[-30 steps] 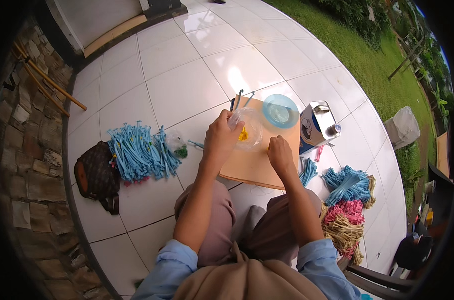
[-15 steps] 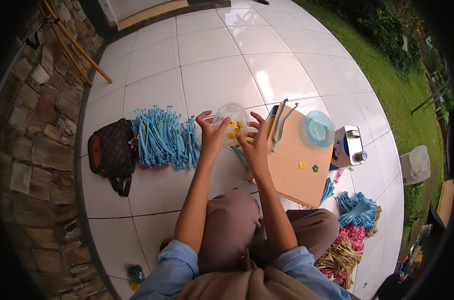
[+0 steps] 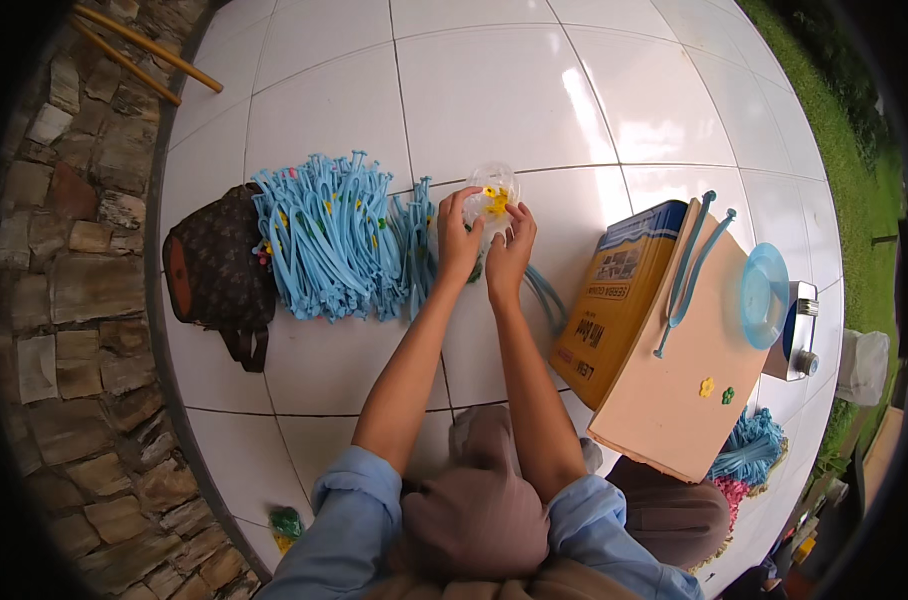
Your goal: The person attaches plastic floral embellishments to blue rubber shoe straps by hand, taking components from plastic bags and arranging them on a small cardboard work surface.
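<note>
A clear plastic bag (image 3: 493, 178) with small yellow flower-shaped pieces (image 3: 496, 201) in it is beyond my two hands, over the white tiles. My left hand (image 3: 459, 240) grips its left side with bent fingers. On the near right side, the curled fingers of my right hand (image 3: 511, 248) also hold the plastic. Part of the bag is hidden behind my fingers. Close to my left hand lies a big bundle of light blue straps (image 3: 329, 245), with a smaller bundle (image 3: 414, 235) beside it. A few blue straps (image 3: 544, 295) lie on the floor right of my right hand.
Right of me, a tan board (image 3: 674, 400) tops a yellow box (image 3: 614, 305). On the board are a blue strap loop (image 3: 689, 270), a yellow flower (image 3: 707, 386), a green flower (image 3: 728, 396) and a blue dish (image 3: 764, 296). A metal can (image 3: 796, 335) stands behind; a brown backpack (image 3: 219, 265) lies left.
Both hands have moved farther forward with the bag, away from my lap. My view has shifted, and the board and box now appear larger and farther right, with the box's side showing.
</note>
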`<state>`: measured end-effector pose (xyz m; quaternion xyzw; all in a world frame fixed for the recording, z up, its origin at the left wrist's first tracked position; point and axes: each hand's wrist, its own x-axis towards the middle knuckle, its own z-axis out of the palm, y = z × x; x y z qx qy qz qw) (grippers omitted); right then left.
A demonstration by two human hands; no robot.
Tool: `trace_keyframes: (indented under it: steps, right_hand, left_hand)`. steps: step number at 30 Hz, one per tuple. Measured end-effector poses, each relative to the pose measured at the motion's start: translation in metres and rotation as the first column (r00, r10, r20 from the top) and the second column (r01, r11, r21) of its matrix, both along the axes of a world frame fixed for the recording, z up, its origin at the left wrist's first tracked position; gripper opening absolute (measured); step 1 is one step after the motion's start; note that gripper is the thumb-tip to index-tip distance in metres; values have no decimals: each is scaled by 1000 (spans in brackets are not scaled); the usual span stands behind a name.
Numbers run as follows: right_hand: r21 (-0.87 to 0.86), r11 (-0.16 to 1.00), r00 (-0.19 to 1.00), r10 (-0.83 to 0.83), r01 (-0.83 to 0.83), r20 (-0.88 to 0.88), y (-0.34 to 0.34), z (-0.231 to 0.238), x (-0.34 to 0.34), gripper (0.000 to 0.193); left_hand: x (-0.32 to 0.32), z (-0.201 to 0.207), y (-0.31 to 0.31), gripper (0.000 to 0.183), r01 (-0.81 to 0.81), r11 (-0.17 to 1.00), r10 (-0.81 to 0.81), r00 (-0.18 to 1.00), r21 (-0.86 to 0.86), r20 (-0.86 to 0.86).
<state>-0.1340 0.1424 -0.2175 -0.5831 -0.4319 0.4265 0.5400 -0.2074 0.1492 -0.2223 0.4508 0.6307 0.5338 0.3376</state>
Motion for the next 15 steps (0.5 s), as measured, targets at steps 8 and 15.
trace_keyframes:
  steps: [8,15]
  right_hand:
    - [50,994,962,81,-97,261,-7,18,-4,43]
    - [-94,953,866,219,-290,-449,-56,137,14,29]
  left_hand:
    - [2,22,-12,22,-130,984,173,849,120,-498]
    - [15,140,-65,20,-122,979,131,990,162,-45]
